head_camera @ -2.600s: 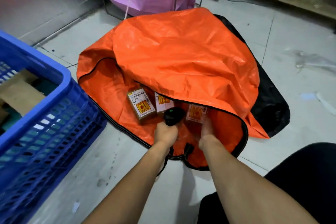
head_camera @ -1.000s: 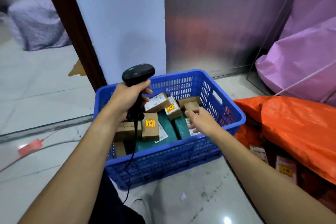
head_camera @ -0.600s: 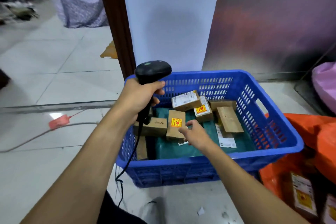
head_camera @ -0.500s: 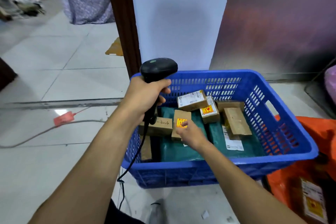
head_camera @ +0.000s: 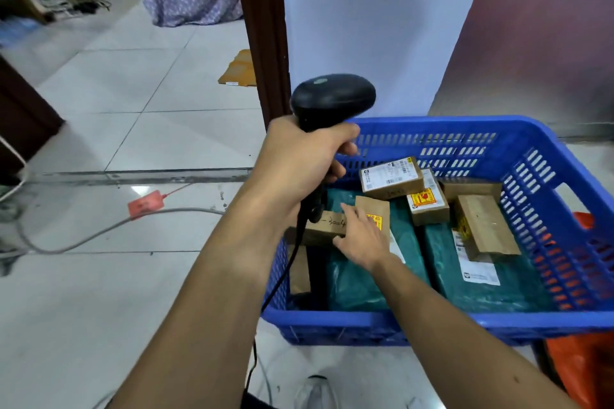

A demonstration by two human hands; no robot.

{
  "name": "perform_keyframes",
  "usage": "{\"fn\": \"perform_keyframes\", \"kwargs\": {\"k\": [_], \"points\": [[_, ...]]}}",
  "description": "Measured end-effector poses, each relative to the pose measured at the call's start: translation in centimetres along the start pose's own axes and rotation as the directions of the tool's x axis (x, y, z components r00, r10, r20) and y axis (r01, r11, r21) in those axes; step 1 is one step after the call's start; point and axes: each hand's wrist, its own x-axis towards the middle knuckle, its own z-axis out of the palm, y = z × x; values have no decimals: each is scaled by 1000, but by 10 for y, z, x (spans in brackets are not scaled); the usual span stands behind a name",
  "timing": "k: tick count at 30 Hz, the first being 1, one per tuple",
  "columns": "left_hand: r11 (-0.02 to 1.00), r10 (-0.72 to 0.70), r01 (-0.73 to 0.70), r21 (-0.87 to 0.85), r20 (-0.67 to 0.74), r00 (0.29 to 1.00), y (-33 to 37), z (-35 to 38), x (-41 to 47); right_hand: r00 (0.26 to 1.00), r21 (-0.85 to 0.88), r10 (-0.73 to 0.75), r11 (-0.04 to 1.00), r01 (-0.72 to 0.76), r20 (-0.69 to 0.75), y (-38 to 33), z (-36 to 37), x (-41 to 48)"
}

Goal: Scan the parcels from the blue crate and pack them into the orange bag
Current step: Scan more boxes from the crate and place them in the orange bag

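Closest to me, a black cord (head_camera: 282, 276) hangs straight down from the left grip, past the corner of the blue crate (head_camera: 465, 322). A bit of the orange bag (head_camera: 584, 372) peeks out well below and to the right of the right grip, tucked against the crate's near right corner.

Inside the crate, two green mailers (head_camera: 358, 282) lie flat on the bottom, right under the right grip's wrist and off to its right.

The right grip (head_camera: 362, 236) is down in the crate and closed on a small sticker box (head_camera: 377, 209). The thumb sits on its left edge and the fingers wrap over the face. Touching the thumb side is a brown box with handwriting (head_camera: 327, 226).

Just beyond the right grip sits a white-label box (head_camera: 392, 178). To its right is another box with a yellow-red sticker (head_camera: 428, 206). Further right again is a plain brown box (head_camera: 485, 226), leaning toward the crate's side wall.

The left grip (head_camera: 299, 163) hangs above the crate's left end, clamped tight around the handle of the black scanner (head_camera: 332, 98), whose head points right.

Left of that grip, a red tag (head_camera: 146, 204) and a grey cable (head_camera: 99, 232) lie on the tiled floor. Beyond it are a dark door frame (head_camera: 265, 26) and a scrap of cardboard (head_camera: 239, 68).
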Motion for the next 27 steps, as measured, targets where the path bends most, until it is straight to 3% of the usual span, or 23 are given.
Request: {"fn": "perform_keyframes", "kwargs": {"k": [5, 10, 18, 27], "points": [[998, -13, 4, -66, -139, 990, 5, -25, 10, 999, -62, 3, 998, -1, 39, 6, 1, 8], [999, 14, -20, -48, -123, 992, 6, -23, 11, 999, -93, 13, 996, -9, 43, 7, 6, 6], [997, 41, -48, -61, -115, 992, 8, -12, 14, 1000, 84, -10, 996, 12, -17, -2, -16, -12], [997, 78, -79, -19, -67, 995, 8, 18, 15, 992, 310, 67, 950, -31, -107, 40, -55, -68]]}}
